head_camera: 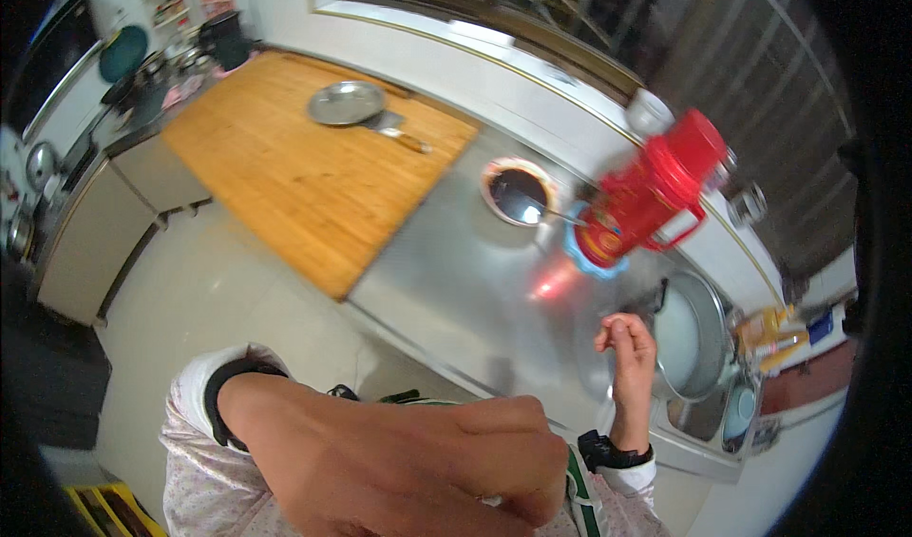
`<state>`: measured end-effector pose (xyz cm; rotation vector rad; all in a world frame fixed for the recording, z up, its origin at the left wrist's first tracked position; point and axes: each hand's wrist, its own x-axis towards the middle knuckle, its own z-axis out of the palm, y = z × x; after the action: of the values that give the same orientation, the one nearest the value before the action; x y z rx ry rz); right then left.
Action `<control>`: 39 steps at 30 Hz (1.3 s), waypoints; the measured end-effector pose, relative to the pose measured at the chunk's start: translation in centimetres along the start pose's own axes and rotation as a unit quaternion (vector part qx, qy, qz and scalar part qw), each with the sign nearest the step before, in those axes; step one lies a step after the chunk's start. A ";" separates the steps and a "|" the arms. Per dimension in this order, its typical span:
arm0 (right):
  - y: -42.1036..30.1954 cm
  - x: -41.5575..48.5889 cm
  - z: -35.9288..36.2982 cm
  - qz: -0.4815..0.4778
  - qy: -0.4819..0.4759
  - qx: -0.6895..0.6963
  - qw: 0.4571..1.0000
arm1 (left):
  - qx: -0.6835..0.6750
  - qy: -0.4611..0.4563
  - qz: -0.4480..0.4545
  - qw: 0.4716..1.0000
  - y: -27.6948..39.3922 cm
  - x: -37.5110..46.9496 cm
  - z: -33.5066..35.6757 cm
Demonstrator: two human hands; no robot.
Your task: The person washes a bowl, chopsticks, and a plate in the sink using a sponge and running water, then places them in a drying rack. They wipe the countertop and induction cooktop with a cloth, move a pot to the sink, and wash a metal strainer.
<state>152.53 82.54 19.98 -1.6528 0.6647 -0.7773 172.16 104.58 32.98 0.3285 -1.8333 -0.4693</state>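
My left hand (420,458) is close to the camera at the bottom, its back turned up and its fingers curled; whether it holds anything is hidden. My right hand (627,341), fingers bent, is over the steel counter beside the sink, and nothing can be made out in it. Ahead of it stands a red thermos flask (641,188) on a light blue base. Left of the flask, a bowl of dark liquid (519,191) has a spoon handle leaning over its rim. A metal plate (347,103) rests on the wooden board (306,180), partly over a cleaver (406,140) with a wooden handle.
A large metal pot (687,337) with whitish content sits at the sink (670,430) on the right. A green bowl (741,405) and yellow bottles (766,330) are beyond it. A window ledge (570,84) runs behind the counter. Pans and kitchenware line the far left counter.
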 end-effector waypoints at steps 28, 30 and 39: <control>-9.3 19.2 73.5 -0.102 -0.449 0.054 0.886 | 0.330 0.227 -0.181 0.898 31.0 -25.7 -37.2; -9.6 20.1 77.6 -0.099 -0.467 0.051 0.878 | 0.346 0.217 -0.195 0.892 33.3 -27.7 -39.9; -11.7 18.8 98.5 -0.093 -0.487 0.015 0.868 | 0.369 0.253 -0.101 0.889 44.0 -40.2 -50.9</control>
<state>241.64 130.11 19.80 -1.8224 -0.2321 -0.0031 233.34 153.57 33.43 1.0651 -1.3937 0.2010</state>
